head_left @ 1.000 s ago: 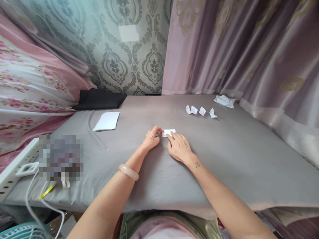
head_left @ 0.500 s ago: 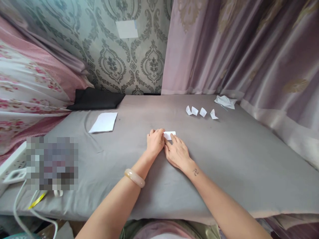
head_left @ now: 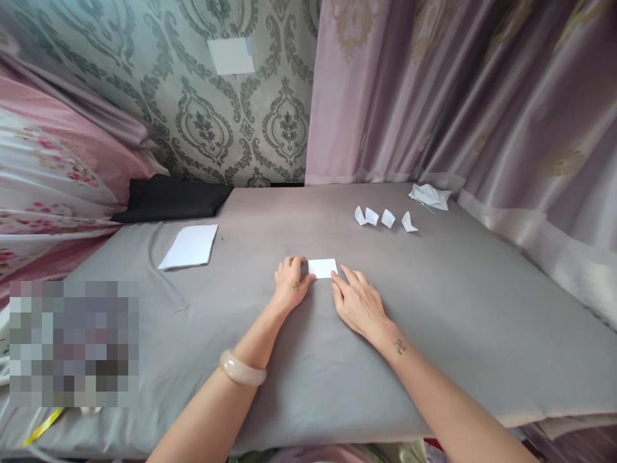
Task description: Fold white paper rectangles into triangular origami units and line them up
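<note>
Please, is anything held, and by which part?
The left hand touches the small paper at its left edge, the right hand at its near right corner; any grip is unclear.

On the right wrist (head_left: 390,331), a hooked cross (head_left: 400,347) in dark lines, swastika-like, with bent arms. On the back of the right hand (head_left: 361,301), a faint mark (head_left: 351,313), too pale to read. On the left hand (head_left: 289,283), near the thumb's base, a small dark mark (head_left: 295,287), likewise unreadable. No legible lettering or numbers.
</note>
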Available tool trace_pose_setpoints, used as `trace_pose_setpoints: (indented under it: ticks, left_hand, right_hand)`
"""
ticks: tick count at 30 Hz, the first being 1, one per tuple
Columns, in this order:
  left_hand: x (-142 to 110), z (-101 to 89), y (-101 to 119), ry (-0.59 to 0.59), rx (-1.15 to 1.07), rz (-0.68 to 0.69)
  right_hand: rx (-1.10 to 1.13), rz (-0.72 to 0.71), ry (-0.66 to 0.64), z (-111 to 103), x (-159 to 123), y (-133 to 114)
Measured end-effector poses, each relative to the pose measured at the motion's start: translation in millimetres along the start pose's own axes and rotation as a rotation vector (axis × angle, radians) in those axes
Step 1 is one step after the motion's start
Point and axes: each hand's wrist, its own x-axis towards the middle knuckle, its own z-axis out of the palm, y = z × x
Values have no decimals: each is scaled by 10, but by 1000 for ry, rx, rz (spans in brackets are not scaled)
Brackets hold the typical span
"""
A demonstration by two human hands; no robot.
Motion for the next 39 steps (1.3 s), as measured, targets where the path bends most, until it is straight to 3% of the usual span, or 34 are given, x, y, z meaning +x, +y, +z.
trace_pose_setpoints:
  ticks: [10, 18, 21, 24, 26, 28, 31, 39]
  left_hand:
    - [20, -71, 65, -24, -179, -66]
    - [-16, -119, 127, -24, -286, -39]
    - [-6, -117, 147, -41, -577, -42]
    - [28, -133, 161, -38, -1073, -227]
    - [46, -163, 170, -124, -1339, -365]
    - [51, -189, 177, -228, -1452, -390]
    - [50, -175, 171, -262, -1449, -359]
    - [109, -119, 73, -181, -1442, -414]
  right_hand:
    - [83, 103, -31, -64, 338, 82]
    - [295, -134, 136, 75, 452, 15]
    - [417, -162, 267, 77, 448, 56]
    - [471, -183, 388, 42, 437, 101]
    - [453, -207, 434, 28, 429, 120]
    - [421, -240, 447, 27, 424, 123]
    - [396, -305, 425, 29, 418, 102]
    - [363, -428, 315, 41, 389, 99]
